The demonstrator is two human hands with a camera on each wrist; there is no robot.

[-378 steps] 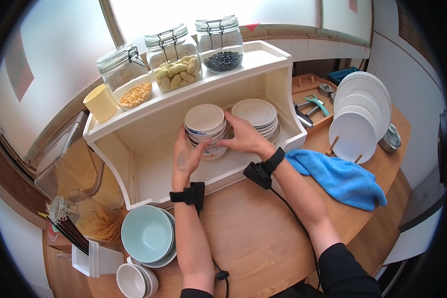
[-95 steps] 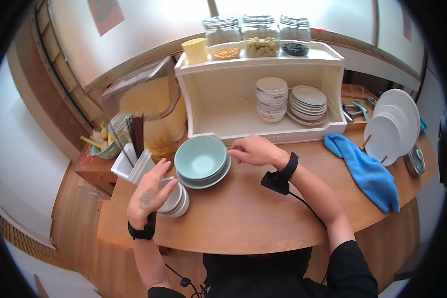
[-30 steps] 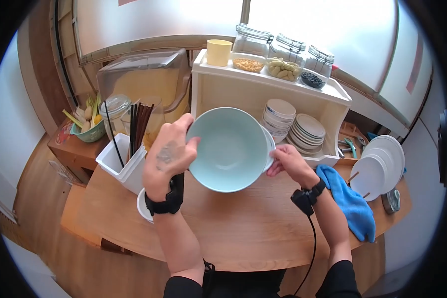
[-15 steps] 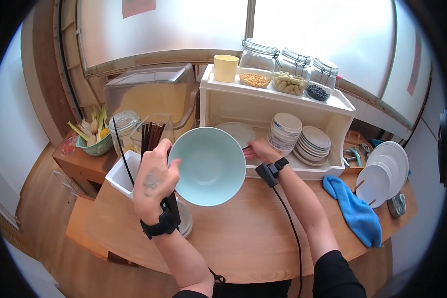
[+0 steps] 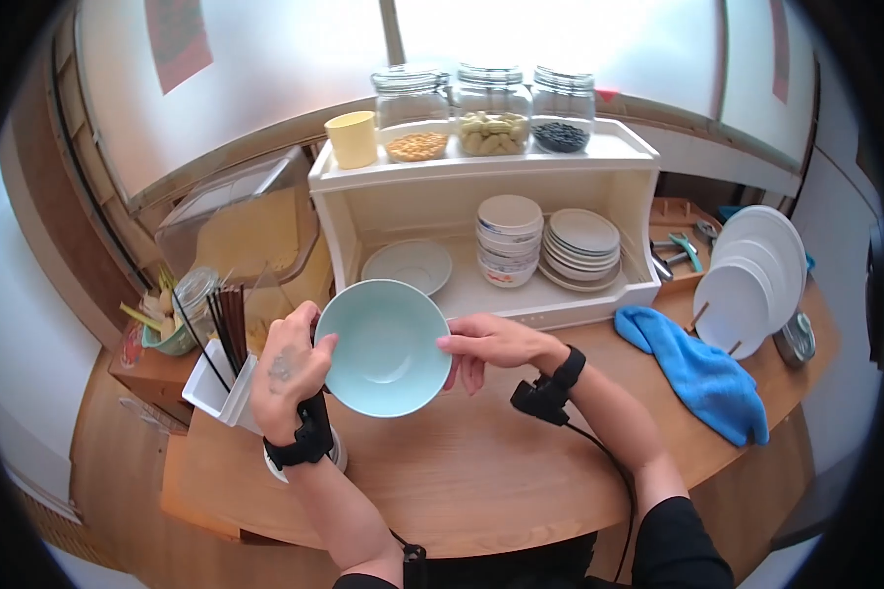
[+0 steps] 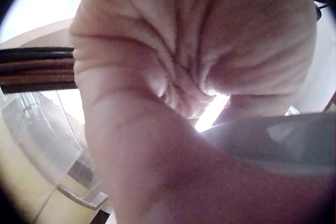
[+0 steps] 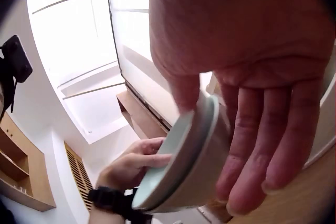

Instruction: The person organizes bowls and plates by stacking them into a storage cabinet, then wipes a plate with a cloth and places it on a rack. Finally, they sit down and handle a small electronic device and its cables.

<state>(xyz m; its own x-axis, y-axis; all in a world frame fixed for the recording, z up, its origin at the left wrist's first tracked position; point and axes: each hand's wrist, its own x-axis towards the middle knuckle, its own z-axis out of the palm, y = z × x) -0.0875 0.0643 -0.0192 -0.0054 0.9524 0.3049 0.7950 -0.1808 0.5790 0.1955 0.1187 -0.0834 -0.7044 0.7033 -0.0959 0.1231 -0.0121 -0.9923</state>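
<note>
A light blue bowl (image 5: 383, 348) is held over the table, tilted so that its inside faces the head camera. My left hand (image 5: 290, 368) grips its left rim, thumb on the inside. At the right rim my right hand (image 5: 496, 344) pinches it, thumb over the edge and the other fingers behind. The right wrist view shows two close rims, one bowl nested in another (image 7: 181, 182). Behind the bowl, a pale plate (image 5: 408, 265) lies at the left of the white shelf (image 5: 481, 177). Small white bowls (image 5: 340, 454) stand partly hidden under my left wrist.
The shelf also holds stacked bowls (image 5: 509, 240) and plates (image 5: 581, 250), with glass jars (image 5: 491, 113) and a yellow cup (image 5: 352, 139) on top. A blue cloth (image 5: 692, 373) and racked white plates (image 5: 751, 280) are right. A white chopstick holder (image 5: 216, 385) stands left.
The blue bowl has been lifted from the table into both hands. A pale plate now lies in the shelf's left part. Over the last half second the right hand has come onto the bowl's rim.
</note>
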